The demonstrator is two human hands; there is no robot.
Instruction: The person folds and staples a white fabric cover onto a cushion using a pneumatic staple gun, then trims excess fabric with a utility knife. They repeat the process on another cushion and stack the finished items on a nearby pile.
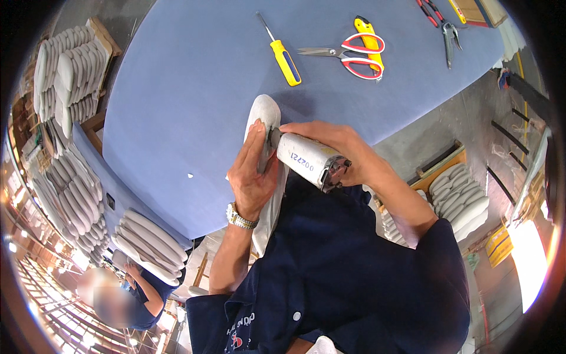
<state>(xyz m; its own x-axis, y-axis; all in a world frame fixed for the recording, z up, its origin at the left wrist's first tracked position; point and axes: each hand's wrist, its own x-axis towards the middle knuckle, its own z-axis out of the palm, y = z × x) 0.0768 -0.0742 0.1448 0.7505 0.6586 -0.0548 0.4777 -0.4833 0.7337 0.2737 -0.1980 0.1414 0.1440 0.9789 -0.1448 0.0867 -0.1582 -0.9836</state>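
Upright in front of me is a long, narrow pad covered in light grey fabric (pixel 263 110), its rounded top end over the edge of the blue table. My left hand (pixel 252 180) is closed around the pad, with fingers along its side and a metal-banded watch on the wrist. A silver staple gun (pixel 303 158) is in the closed grip of my right hand (pixel 348 146). Its dark nose points at the pad's side, close by my left fingers. Whether the nose touches the fabric I cannot tell. My right fingers partly hide the tool's handle.
On the blue table (pixel 177 112) lie a yellow screwdriver (pixel 286 62), red-handled scissors (pixel 336 53) over a yellow utility knife (pixel 367 32), and red-handled pliers (pixel 445 35). Stacks of grey pads (pixel 150 245) stand left, more pads (pixel 460 194) right. Another person (pixel 141 301) works lower left.
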